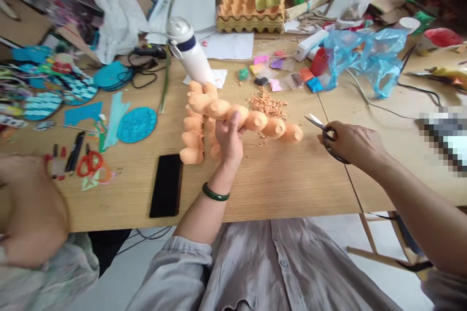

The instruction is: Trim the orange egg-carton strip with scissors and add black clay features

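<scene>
My left hand (pixel 230 141) grips a strip of orange egg-carton cups (pixel 257 120), thumb on top, and holds it slanting over the table. More orange egg-carton strips (pixel 192 138) lie on the wood just left of that hand, partly hidden by the held strip. To the right, my right hand (pixel 350 146) is closed round the handles of black scissors (pixel 327 137). The scissor blades are parted and point up and left, apart from the strip's right end. Behind the strip is a small heap of orange shreds (pixel 268 104).
A black phone (pixel 166 186) lies near the front edge. A white bottle (pixel 191 51) stands behind the strips. Small coloured packets (pixel 274 85), a blue plastic bag (pixel 365 56) and stacked egg trays (pixel 251 2) fill the back. At left is another person's arm (pixel 32 204) beside orange-handled scissors (pixel 89 163).
</scene>
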